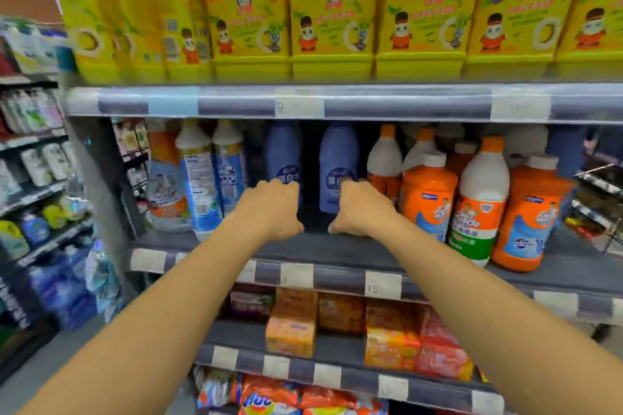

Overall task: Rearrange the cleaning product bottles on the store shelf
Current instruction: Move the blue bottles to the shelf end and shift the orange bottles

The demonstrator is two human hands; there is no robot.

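Two blue bottles stood side by side, a dark gap between them, at the back of the middle shelf. The left hand reached in front of the left blue bottle, its curled fingers against the bottle's lower label. The right hand did the same at the right blue bottle, fingertips over its label and thumb pointing down toward the shelf. Whether either hand had closed round its bottle or only touched it could not be told.

Left of the blue pair stood tall white-and-blue bottles. To the right were orange bottles and a white bottle with an orange cap, nearer the shelf edge. Yellow jugs filled the shelf above. Wrapped soap packs lay on the shelf below.
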